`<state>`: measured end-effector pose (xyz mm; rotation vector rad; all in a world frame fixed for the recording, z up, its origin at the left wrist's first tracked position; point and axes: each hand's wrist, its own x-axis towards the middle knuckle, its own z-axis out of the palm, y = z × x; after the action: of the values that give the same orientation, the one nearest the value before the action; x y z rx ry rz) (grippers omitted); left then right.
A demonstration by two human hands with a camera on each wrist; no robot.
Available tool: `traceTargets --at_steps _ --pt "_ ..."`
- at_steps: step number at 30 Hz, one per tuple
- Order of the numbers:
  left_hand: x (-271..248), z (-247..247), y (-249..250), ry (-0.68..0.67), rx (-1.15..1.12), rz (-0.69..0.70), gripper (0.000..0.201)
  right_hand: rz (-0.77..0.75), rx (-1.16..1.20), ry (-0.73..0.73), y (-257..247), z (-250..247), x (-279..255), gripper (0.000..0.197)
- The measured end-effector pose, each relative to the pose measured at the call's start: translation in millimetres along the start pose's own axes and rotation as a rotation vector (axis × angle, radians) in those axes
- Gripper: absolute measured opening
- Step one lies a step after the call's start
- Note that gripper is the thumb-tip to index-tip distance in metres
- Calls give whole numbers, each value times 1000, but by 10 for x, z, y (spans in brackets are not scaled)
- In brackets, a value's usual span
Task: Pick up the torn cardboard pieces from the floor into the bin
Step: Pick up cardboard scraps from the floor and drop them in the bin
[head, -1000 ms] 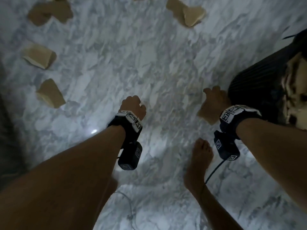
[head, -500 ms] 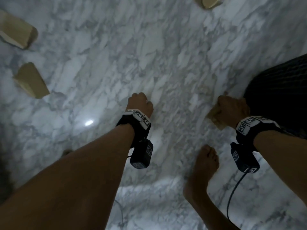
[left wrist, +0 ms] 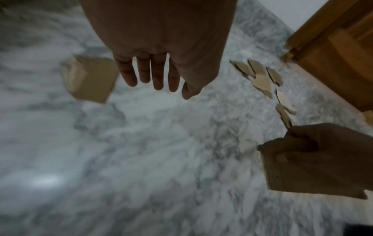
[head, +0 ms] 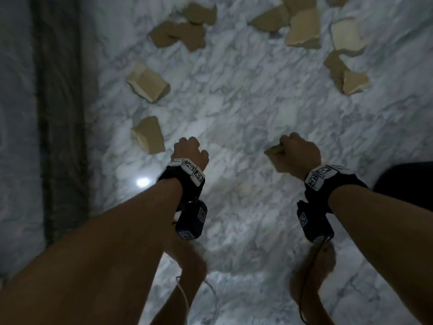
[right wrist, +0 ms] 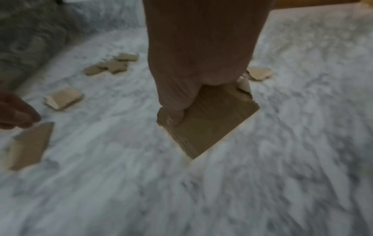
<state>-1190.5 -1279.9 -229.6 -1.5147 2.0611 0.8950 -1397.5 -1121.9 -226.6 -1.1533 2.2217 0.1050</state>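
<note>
Marble floor (head: 246, 109) lay below me in the head view, torn cardboard pieces (head: 302, 29) scattered toward its far edge; my right hand (head: 297, 156) and left hand (head: 191, 152) hung above it. From the left wrist, my left grip was slack, fingers (left wrist: 157, 75) straight, holding nothing. From the right wrist, my right grip pinched a cardboard piece (right wrist: 212, 121), thumb on top.
</note>
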Motion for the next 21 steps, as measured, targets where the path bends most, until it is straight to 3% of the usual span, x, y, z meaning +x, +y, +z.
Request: traceTargets --at_steps 5,9,18,21 --pt "179 -837 -486 59 -81 -19 37 -52 -47 -4 -998 -633 415 39" --pt "287 -1136 -783 65 -97 -77 38 -91 -72 -40 -1584 -816 775 36" --pt "705 -801 -1149 -46 -157 -291 66 -156 -13 -54 -2243 -597 1592 40" --pt "981 -608 -1081 -56 -116 -284 61 -201 -40 -69 -2268 -507 1947 39"
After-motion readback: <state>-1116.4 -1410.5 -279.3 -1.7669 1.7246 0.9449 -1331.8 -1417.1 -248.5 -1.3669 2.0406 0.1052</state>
